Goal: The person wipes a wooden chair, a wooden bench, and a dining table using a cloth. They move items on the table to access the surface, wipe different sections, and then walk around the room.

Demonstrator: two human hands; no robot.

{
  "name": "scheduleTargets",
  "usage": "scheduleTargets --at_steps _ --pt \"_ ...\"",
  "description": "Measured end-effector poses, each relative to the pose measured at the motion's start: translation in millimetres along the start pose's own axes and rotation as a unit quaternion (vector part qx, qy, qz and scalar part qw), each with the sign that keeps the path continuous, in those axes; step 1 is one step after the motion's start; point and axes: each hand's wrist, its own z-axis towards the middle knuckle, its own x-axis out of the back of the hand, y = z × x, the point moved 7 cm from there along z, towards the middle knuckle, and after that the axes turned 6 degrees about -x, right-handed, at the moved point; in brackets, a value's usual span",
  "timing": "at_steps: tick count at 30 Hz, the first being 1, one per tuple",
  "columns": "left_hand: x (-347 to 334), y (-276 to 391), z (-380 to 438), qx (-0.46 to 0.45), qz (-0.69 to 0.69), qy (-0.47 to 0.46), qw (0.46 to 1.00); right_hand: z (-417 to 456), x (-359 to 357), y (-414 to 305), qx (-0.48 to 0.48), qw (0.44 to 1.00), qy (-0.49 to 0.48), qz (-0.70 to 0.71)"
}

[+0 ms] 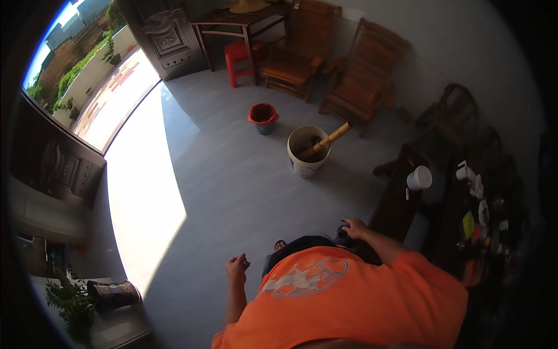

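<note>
My left hand [237, 265] hangs over the grey floor beside my orange shirt, fingers loosely curled, with nothing visible in it. My right hand [356, 229] is closed around a dark object [343, 231] beside the dark wooden bench [394, 205]; the fingers and shade hide what kind of object it is. In front of me on the floor stands a white plastic bucket [301, 169] with a bamboo pole [333, 136] leaning out of it and something dark inside. Behind it is a small bin with a red liner [263, 114].
A lidded white tub [420, 178] rests on the bench. To the right, a dark table holds a white holder [464, 171] and many small items. Wooden armchairs [364, 78], a red stool [235, 65] and a side table [222, 22] line the wall. Left are an open door [168, 39] and a potted plant [114, 293].
</note>
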Motion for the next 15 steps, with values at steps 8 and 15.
scheduleTargets --at_steps 8,15 --pt "-132.6 153.4 120.3 -0.069 0.16 -0.078 0.982 -21.6 -21.3 34.7 -0.107 0.992 -0.002 0.067" --pt "-295.6 237.3 187.9 -0.093 0.16 -0.142 0.972 -2.0 27.8 14.0 -0.085 0.994 0.036 0.054"
